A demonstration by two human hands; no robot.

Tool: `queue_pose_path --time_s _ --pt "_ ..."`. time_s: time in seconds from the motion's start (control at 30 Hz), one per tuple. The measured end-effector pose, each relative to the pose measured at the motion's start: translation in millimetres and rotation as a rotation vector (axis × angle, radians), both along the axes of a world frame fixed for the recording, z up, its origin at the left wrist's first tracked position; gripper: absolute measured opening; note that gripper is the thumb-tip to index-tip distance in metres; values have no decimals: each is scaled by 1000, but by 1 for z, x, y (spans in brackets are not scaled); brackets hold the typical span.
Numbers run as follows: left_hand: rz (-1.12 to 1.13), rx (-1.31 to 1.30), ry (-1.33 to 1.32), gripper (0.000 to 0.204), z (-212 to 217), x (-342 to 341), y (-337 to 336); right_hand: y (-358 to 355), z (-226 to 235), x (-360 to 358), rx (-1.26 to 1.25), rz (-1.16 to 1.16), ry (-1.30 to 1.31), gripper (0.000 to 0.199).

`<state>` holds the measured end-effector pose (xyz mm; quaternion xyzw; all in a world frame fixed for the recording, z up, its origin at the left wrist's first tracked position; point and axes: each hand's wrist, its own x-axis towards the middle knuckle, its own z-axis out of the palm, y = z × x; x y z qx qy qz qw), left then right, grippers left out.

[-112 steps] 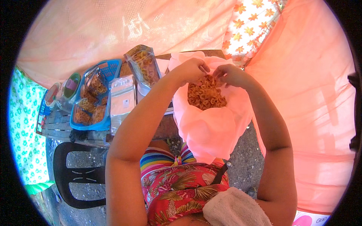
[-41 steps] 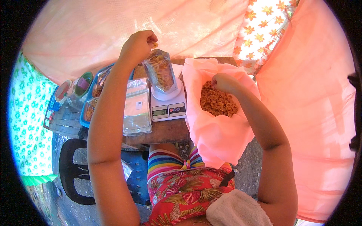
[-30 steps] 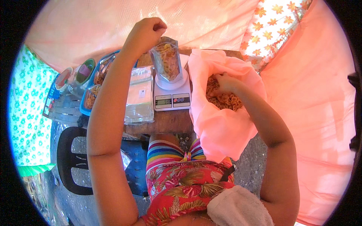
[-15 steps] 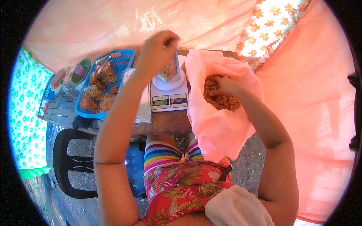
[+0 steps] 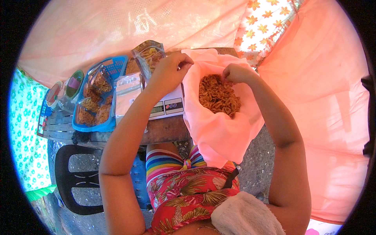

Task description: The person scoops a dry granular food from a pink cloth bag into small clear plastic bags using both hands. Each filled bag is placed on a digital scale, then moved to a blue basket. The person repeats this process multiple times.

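Observation:
My left hand (image 5: 174,69) is raised over the kitchen scale (image 5: 168,107), its fingers curled in near the thumb. Whatever they may hold is too small to tell. Beside that hand, toward the back, a clear-fronted pouch (image 5: 149,56) with brown chips inside stands tilted; my hand and wrist hide its lower part and the scale's platform. On the right, my right hand (image 5: 238,74) is closed, fingertips pinched together at the far edge of a heap of brown fried chips (image 5: 217,94). What the pinch holds is not visible. Pink cloth (image 5: 219,135) lines the container around the chips.
Left of the scale lie flat empty pouches (image 5: 127,94). A blue basket (image 5: 117,64) holds several filled bags. Lidded tubs (image 5: 74,84) stand farther left on the wooden table (image 5: 166,131). A black chair (image 5: 64,176) is below, and pink sheeting (image 5: 321,117) hangs around.
My right hand has lifted out of the chips to their far edge. My left hand has lowered slightly, and the pouch now shows to its left. The whole view has shifted slightly.

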<state>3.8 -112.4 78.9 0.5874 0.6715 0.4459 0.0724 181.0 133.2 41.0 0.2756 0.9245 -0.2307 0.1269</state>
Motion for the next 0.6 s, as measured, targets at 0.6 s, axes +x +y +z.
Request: queue_pose_path --time_s 0.6 --pt "134 -31 200 20 -92 22 23 -28 3 -9 -250 294 -207 33"
